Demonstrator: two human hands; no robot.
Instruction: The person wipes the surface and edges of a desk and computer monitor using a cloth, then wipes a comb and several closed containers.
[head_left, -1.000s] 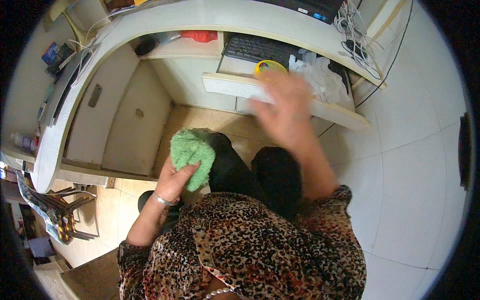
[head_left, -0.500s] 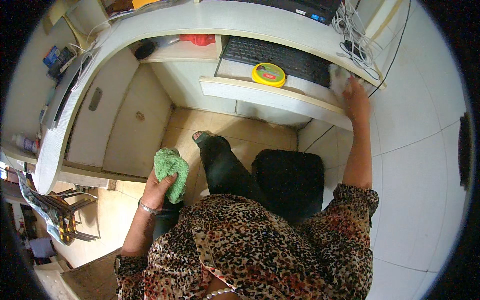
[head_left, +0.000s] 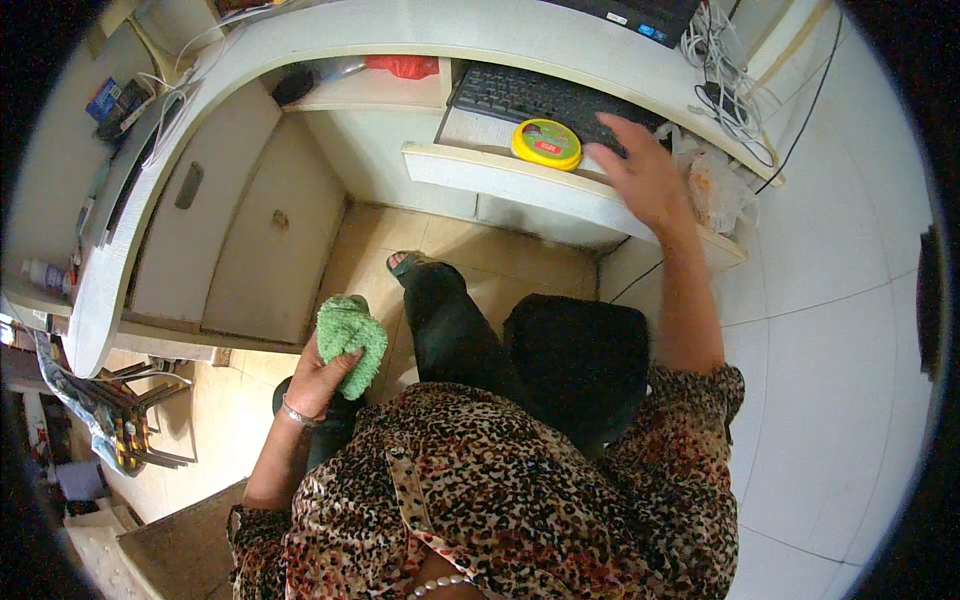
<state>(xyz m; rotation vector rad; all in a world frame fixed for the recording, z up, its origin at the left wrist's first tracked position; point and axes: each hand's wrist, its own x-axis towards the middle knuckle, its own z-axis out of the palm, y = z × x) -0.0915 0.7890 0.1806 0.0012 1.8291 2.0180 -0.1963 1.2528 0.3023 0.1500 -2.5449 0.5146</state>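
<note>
In my left hand (head_left: 318,382) I grip a bunched green cloth (head_left: 352,340), held low in front of my lap. My right hand (head_left: 645,178) is over the pulled-out keyboard tray (head_left: 520,180), fingers spread, holding nothing. Just left of its fingers sits a round tub (head_left: 547,144) with a yellow rim and a green lid, at the tray's front edge. A black keyboard (head_left: 530,98) lies behind the tub, partly under the desk top. Beside my right wrist, a crumpled clear plastic bag (head_left: 718,190) rests at the tray's right end.
The white desk top (head_left: 400,42) curves above the tray. Bundled white cables (head_left: 722,85) lie at its right corner. A shelf beside the tray holds a red item (head_left: 402,66). A dark stool (head_left: 578,365) stands near my leg; cabinet doors (head_left: 270,240) are at left.
My right hand has let go of the plastic bag at the tray's right end and moved left toward the tub, its fingers opening. The left hand still holds the green cloth.
</note>
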